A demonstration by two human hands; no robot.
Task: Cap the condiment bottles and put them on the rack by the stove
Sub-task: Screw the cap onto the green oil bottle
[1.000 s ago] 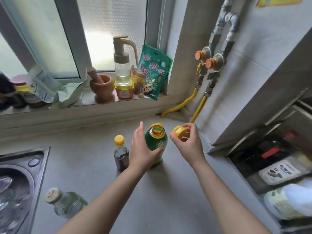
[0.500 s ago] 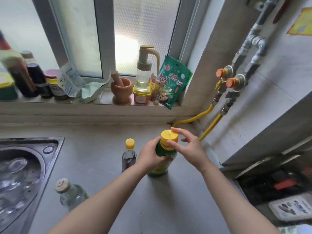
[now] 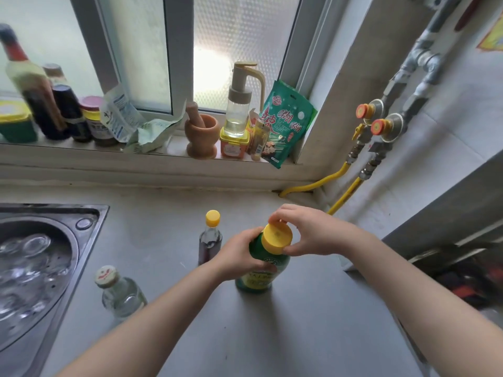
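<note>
A green bottle point(image 3: 262, 270) stands on the grey counter point(image 3: 285, 330). My left hand point(image 3: 239, 254) wraps around its shoulder from the left. The fingers of my right hand point(image 3: 307, 232) pinch the yellow cap point(image 3: 277, 238) that sits on the bottle's neck. To the left stands a small dark bottle point(image 3: 209, 240) with a yellow cap. A clear glass bottle point(image 3: 119, 292) with a white cap stands nearer the sink. The rack point(image 3: 468, 268) shows at the right edge, dark and blurred.
A steel sink point(image 3: 40, 265) with glassware lies at the left. The windowsill point(image 3: 168, 151) holds bottles, jars, a wooden mortar point(image 3: 202, 134), a pump dispenser point(image 3: 239, 104) and a green packet point(image 3: 285, 126). Yellow gas hoses point(image 3: 343, 191) and valves run down the right wall.
A second ago my right hand held the cap beside the open green bottle. It then set the cap on the neck and now grips it there. The view has shifted left.
</note>
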